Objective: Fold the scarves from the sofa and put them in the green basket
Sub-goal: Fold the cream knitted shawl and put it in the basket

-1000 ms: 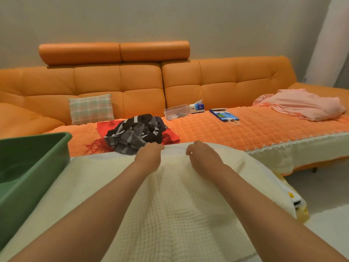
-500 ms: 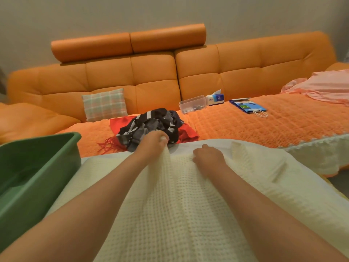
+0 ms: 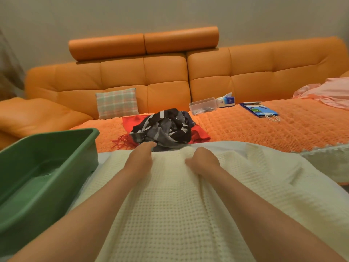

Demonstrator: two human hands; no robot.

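The waffle-patterned scarf [image 3: 170, 214] is cream; at twelve o'clock, a striped scarf [image 3: 166, 129] is black, grey and white. The basket [image 3: 62, 150] at nine o'clock is green.

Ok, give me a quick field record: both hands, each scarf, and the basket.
cream scarf: spread out in front, unfolded
left hand: at its far edge, grip unclear
right hand: fingers curled, bunching it
red scarf: flat on the sofa, fringe leftward
striped scarf: crumpled on the red one
green basket: left of the cream scarf, no scarf seen inside
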